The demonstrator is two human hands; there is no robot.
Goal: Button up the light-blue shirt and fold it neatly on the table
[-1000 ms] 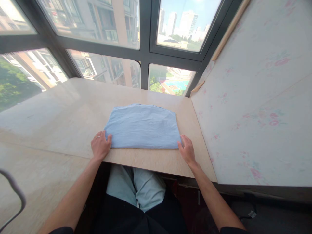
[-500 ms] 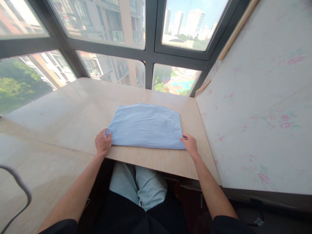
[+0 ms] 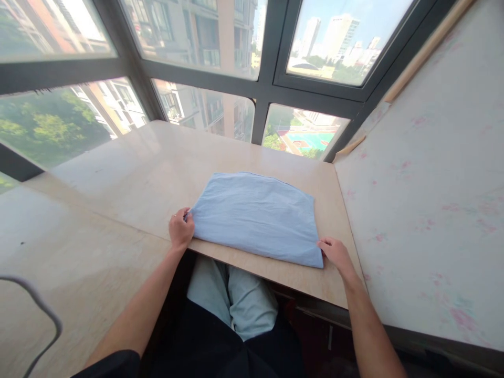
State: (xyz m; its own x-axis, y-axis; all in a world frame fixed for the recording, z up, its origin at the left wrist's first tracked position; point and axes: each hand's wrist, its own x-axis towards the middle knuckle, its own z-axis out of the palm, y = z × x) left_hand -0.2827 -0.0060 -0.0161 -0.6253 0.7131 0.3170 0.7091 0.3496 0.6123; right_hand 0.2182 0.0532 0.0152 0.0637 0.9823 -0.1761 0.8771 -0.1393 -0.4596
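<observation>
A folded light blue cloth (image 3: 258,215) lies flat on the pale wooden table (image 3: 157,168), close to its near edge. My left hand (image 3: 180,229) is closed in a pinch on the cloth's near left corner. My right hand (image 3: 334,253) grips the cloth's near right corner, fingers curled at its edge. Both forearms reach in from below.
Large dark-framed windows (image 3: 268,84) run along the far side of the table. A floral-patterned white panel (image 3: 425,199) rises on the right. A dark curved cable (image 3: 43,315) lies on the table at the lower left. My lap shows under the table's edge.
Both hands went from resting beside the cloth's near corners to pinching them. The view has swung left, so the cloth sits further right and nearer the table's edge.
</observation>
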